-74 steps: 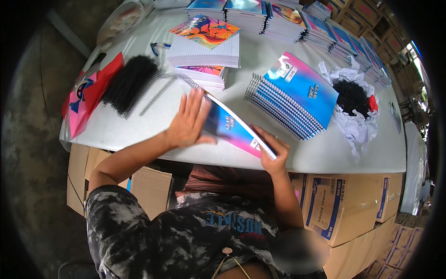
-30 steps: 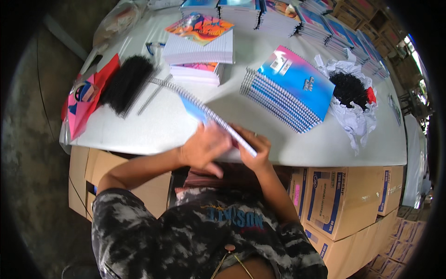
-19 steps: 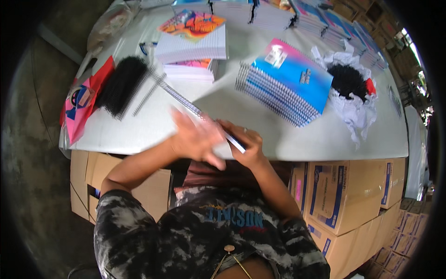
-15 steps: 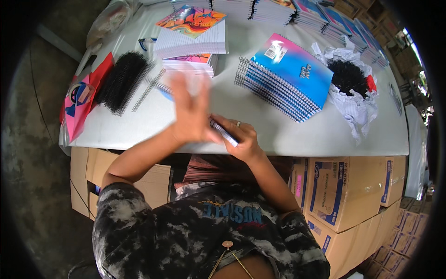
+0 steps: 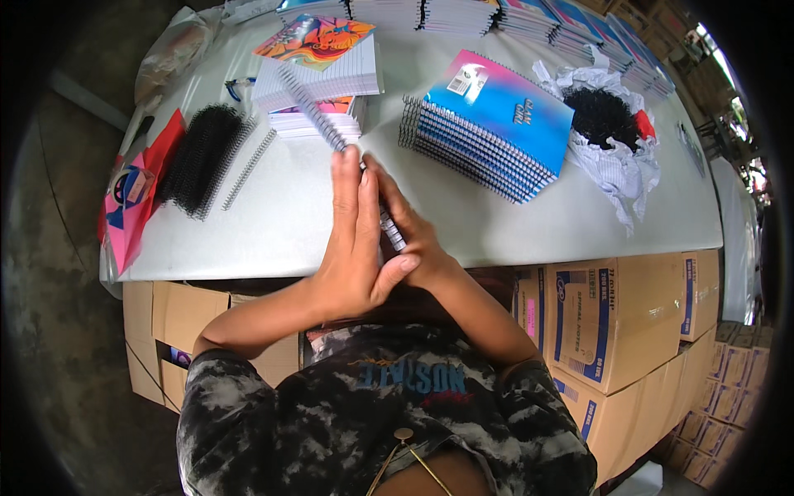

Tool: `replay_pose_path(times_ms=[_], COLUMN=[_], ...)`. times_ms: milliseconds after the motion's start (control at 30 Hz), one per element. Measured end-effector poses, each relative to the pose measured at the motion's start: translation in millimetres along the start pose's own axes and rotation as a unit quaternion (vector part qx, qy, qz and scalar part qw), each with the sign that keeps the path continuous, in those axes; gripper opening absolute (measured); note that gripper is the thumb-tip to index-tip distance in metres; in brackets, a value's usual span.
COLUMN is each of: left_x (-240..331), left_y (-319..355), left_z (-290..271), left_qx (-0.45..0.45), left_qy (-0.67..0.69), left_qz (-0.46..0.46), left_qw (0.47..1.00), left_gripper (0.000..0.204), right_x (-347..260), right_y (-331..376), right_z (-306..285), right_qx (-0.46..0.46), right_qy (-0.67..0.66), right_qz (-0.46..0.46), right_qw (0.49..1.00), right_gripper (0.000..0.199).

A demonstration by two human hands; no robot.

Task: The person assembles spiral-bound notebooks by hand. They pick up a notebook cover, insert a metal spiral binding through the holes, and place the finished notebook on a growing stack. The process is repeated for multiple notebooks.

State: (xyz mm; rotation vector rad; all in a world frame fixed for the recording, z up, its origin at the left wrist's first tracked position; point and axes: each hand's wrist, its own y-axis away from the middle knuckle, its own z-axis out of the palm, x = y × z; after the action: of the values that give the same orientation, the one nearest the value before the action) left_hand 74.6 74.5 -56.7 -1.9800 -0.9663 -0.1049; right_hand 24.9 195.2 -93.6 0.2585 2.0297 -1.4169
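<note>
A spiral notebook (image 5: pixel 392 231) stands edge-up between my two hands, mostly hidden; its bound edge shows as a striped line. My right hand (image 5: pixel 418 240) grips it from the right side. Against the left side my left hand (image 5: pixel 356 240) lies flat, fingers straight and thumb apart. From my left fingertips a dark plastic coil (image 5: pixel 313 110) sticks out up and left, slightly blurred; whether it is threaded through the notebook cannot be seen. Right of my hands is a stack of blue and pink spiral notebooks (image 5: pixel 504 124).
Left on the white table (image 5: pixel 231 248) lie a bundle of black coils (image 5: pixel 203 161), a loose coil (image 5: pixel 248 169), blue-handled pliers (image 5: pixel 240 87) and a pink-red packet (image 5: pixel 136 194). Unbound pages (image 5: pixel 318 78) are stacked behind. Black scraps (image 5: pixel 608 120) sit on crumpled paper; cartons (image 5: pixel 620 322) stand below.
My left hand has come down from its blurred, raised position to lie flat against the notebook. The coil now points up past my fingertips. The whole view has shifted slightly.
</note>
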Motion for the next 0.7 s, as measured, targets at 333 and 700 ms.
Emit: replay_pose_path(times_ms=[333, 700], left_x=[-16.6, -57.7], left_y=[-39.8, -53.2], left_z=[-73.8, -74.4], left_qx=[0.043, -0.114], left_qy=[0.353, 0.439], left_qz=[-0.359, -0.327], left_qw=[0.863, 0.829], left_gripper=[0.019, 0.016], right_x=[-39.3, -27.1], right_y=[-79.7, -65.3], right_z=[-33.0, -2.5], right_qx=[-0.096, 0.12], right_qy=[-0.059, -0.088], right_qz=[0.326, 0.285], right_qw=[0.939, 0.947], right_gripper=[0.022, 0.02])
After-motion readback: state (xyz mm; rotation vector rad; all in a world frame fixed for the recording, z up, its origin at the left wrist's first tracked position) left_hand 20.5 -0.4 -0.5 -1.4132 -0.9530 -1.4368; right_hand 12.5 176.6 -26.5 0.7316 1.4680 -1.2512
